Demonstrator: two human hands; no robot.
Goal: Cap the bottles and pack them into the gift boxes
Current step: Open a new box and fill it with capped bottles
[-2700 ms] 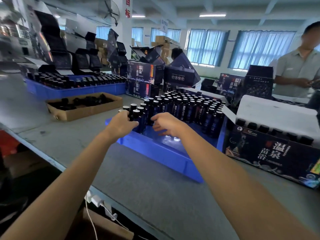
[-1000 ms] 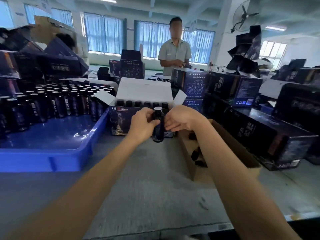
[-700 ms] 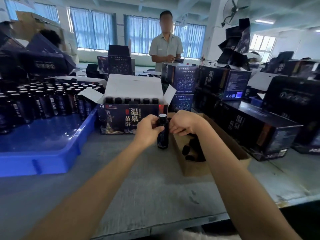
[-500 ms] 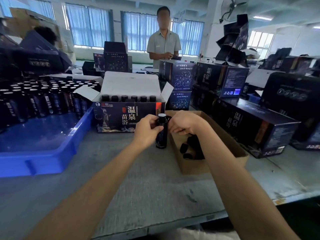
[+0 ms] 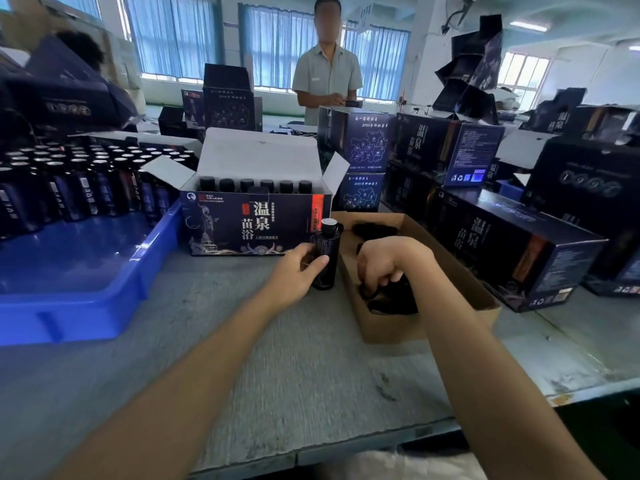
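Capping step: left hand (image 5: 294, 271) grips the uncapped bottle (image 5: 325, 258) while right hand (image 5: 384, 261) pinches a cap (image 5: 367, 291) from the carton (image 5: 391, 327), which goes on next.

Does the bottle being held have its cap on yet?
Not yet: the bottle in the left hand shows a bare pale top.

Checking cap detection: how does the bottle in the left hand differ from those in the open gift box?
The held bottle has a bare pale top; the boxed bottles wear black caps. The held bottle is outside, gripped by the left hand beside the gift box; the boxed bottles sit rowed inside it, only tops showing. Both stand upright.
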